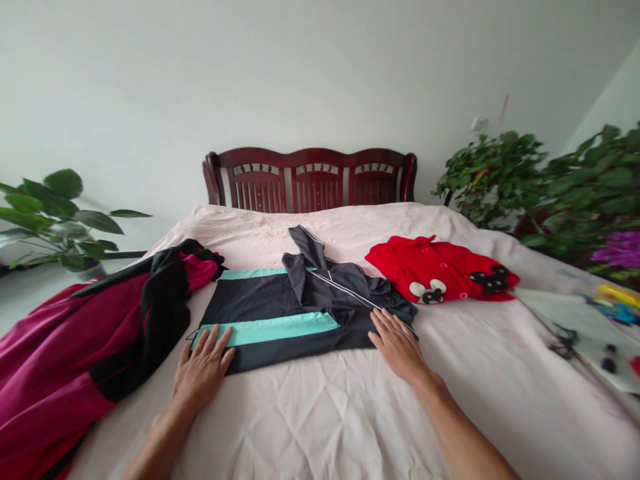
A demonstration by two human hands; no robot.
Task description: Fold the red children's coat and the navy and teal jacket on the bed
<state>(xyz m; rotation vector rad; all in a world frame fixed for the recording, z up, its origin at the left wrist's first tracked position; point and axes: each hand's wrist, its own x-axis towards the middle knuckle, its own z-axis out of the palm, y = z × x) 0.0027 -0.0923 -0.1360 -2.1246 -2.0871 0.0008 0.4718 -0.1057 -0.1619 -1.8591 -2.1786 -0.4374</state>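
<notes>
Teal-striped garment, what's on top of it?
The left hand rests on the left end of the garment, the right hand on its right end; white-piped cloth lies over its right half. The fabric beneath these is covered.

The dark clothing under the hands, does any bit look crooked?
Yes: a grey flap pokes out past the far teal stripe toward the headboard, while the stripes run fairly straight. Nothing looks spilled.
</notes>
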